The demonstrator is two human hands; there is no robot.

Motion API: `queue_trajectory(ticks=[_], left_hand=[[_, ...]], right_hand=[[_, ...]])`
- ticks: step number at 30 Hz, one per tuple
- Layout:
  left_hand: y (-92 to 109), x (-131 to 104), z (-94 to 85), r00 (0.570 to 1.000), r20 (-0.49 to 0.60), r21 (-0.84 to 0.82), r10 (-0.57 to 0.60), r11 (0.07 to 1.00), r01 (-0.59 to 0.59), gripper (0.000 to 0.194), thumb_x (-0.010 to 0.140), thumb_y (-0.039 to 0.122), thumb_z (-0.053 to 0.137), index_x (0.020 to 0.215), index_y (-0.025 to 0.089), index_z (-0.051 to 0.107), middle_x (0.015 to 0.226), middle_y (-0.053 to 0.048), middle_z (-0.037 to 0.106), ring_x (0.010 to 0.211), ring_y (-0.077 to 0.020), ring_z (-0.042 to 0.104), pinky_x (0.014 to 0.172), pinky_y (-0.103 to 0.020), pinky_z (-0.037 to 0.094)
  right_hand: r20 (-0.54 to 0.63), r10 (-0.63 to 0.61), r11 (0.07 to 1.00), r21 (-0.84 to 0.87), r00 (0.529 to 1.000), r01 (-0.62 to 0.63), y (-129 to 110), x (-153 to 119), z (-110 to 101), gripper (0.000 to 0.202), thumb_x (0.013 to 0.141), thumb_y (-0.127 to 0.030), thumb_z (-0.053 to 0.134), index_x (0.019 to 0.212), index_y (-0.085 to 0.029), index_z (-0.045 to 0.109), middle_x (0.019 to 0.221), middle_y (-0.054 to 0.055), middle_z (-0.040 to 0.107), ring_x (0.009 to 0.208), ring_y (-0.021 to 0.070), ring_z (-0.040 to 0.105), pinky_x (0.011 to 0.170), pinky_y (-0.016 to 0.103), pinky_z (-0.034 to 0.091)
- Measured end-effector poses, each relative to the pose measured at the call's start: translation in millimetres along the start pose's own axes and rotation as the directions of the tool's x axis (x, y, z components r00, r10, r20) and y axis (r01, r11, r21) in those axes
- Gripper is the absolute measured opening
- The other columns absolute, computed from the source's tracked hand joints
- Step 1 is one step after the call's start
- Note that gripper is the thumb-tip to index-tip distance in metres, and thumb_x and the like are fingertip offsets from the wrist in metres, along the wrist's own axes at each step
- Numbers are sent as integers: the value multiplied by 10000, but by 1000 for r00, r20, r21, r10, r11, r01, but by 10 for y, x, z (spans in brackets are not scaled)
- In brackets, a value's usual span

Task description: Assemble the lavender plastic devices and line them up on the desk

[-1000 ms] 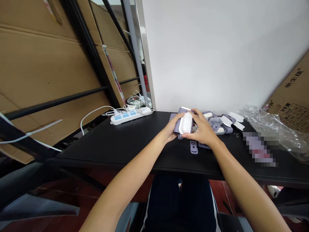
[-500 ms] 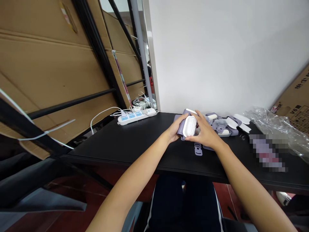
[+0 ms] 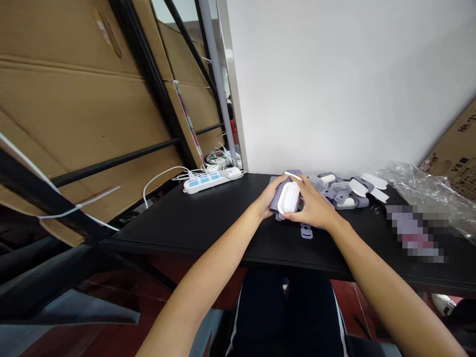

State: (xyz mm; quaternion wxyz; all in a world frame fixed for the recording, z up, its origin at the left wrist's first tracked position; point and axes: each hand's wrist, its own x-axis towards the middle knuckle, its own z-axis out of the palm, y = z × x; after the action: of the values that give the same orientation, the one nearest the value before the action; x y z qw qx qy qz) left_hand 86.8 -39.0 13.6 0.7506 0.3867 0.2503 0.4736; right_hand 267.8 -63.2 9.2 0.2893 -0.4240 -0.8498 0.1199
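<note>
Head view: left hand [image 3: 265, 200] has its grip clamped on a purple block [image 3: 277, 201], right hand [image 3: 315, 204] on a white oval piece [image 3: 288, 198] against it.

A plain white wall [image 3: 316, 74] fills the view from 12 to 2 o'clock, evenly lit, with a faint grey shadow slanting across it towards 2. A metal trim [image 3: 234, 84] runs down its edge near 12. At 10 o'clock, large brown cardboard panels [image 3: 63, 114] stand behind a black metal frame [image 3: 145, 64] of uprights and crossbars. A black table [image 3: 186, 218] stretches from 8 to 4 o'clock, its far edge meeting the wall. A printed carton [image 3: 455, 158] leans at 3. Dark red flooring [image 3: 344, 295] with pale joint lines shows at 5 and 7.
</note>
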Motion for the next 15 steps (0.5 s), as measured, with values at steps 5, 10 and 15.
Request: queue_trajectory(ticks=[5,10,15], left_hand=[[-4,-22,39,1000,-9,-15,-1,1000,1,322,1007,428,624,1070,141,757,908,-108,808,742,-202,756,761,-314,621],[0,-4,12,1000,4,6,9,1000,-9,316,1014,418,599,1019,146,759,833,-85,786,686,-199,731,716,-327,616],[9,21,3,997,-66,25,38,999,-36,307,958,448,673,941,149,740,777,-73,757,658,-192,705,697,-320,594]], right_hand=[[-44,-10,1000,-14,999,9,-4,1,44,1175,754,-586,855,1715,-334,228,1754,149,235,1553,442,417,1209,625,452],[-23,-4,1000,0,1000,4,8,6,48,1152,769,-593,845,1713,-332,238,1770,156,202,1599,432,357,1225,619,430],[16,11,997,81,1000,-12,-14,-16,56,1096,842,-605,790,1723,-344,193,1823,149,84,1670,400,229,1256,617,387]])
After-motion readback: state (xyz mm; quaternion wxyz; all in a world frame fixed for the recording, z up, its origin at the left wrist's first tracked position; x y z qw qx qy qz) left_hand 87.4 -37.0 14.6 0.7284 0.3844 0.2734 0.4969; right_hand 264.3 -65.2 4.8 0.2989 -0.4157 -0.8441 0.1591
